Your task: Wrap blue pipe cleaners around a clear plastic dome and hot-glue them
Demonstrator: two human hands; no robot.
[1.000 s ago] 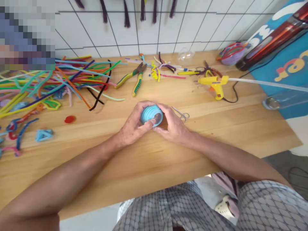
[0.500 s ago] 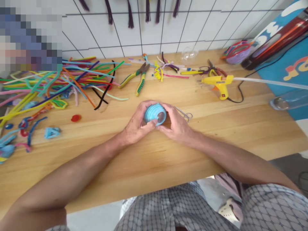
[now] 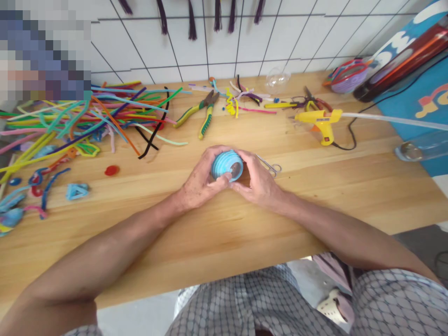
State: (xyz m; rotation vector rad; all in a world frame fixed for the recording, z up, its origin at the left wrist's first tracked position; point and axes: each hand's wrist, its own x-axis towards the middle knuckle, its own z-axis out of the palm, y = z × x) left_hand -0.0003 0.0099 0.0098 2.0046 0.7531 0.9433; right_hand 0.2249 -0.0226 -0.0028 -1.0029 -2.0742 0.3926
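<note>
Slight turn of blue ball (image 3: 222, 163)

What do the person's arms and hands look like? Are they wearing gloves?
No gloves. Both the left hand and right hand are bare, with no rings or watch showing. The forearms are bare too, no sleeves in view. Checked grey clothing covers the lap.

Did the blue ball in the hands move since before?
No. The blue ball stays the same gap left of the small scissors, held between the left hand and right hand; only the view shifted.
</note>
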